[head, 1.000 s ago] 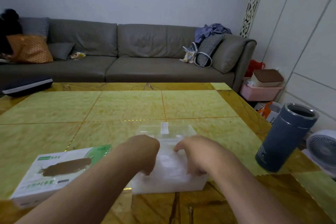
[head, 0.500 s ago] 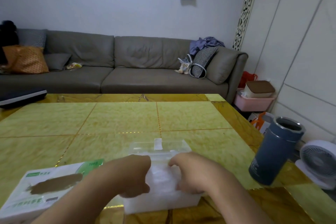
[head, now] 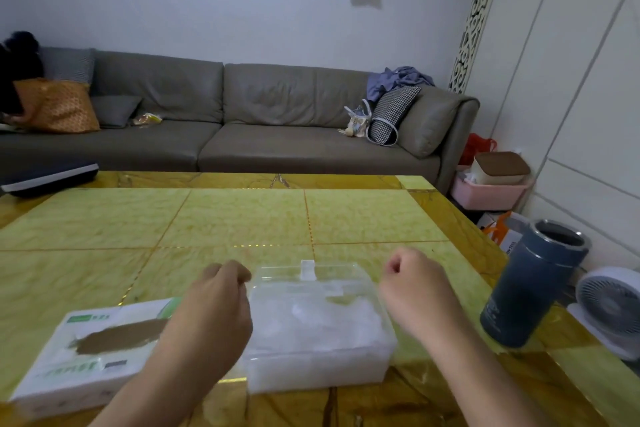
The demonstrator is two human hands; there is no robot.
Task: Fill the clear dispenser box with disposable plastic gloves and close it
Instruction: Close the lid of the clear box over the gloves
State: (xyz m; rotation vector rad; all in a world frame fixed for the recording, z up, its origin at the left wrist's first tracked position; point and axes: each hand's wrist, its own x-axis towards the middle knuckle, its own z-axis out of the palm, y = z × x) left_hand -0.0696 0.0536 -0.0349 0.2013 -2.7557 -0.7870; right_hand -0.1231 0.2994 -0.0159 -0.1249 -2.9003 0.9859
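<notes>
Now dispenser box (head: 318,333) sits between left hand (head: 221,302) and right hand (head: 414,282)

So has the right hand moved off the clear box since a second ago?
Yes. The right hand has lifted off the clear box and swung out to its right side, toward the dark tumbler.

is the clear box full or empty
Full: the clear dispenser box is packed with white crumpled plastic gloves nearly to the top. Whether its lid is latched, cannot tell.
</notes>
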